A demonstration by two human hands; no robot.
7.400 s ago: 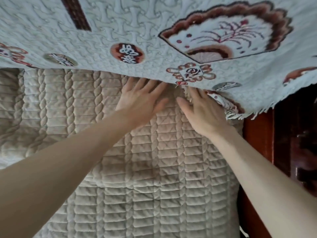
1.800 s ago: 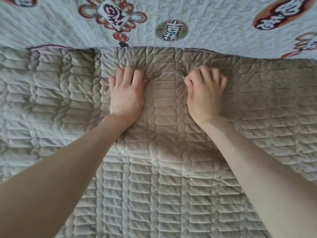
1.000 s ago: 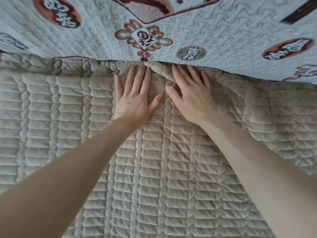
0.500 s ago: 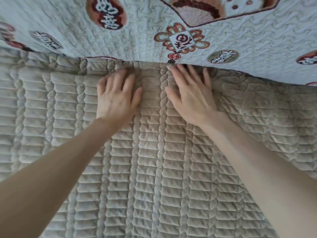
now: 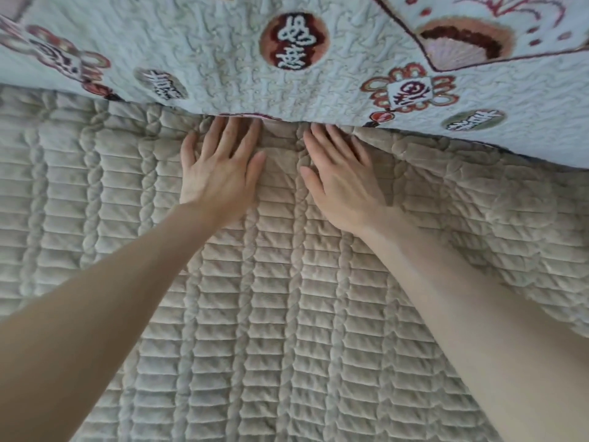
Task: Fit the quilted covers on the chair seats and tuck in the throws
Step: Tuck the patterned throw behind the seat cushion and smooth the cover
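Observation:
A beige quilted seat cover with braided ribs fills the lower view. Across the top hangs a pale throw with red medallions and a fan motif, its lower edge lying over the back of the cover. My left hand lies flat on the cover, fingers spread, fingertips under the throw's edge. My right hand lies flat beside it, fingers pointing into the same seam, tips at the throw's edge. Neither hand grips anything.
The cover is rumpled and puffed up at the right, smoother at the left. Both forearms cross the lower half of the view.
Both hands have slid forward so their fingertips reach under the throw's edge. The left hand's fingers have spread flat. The view has shifted, with the throw's motifs moved right.

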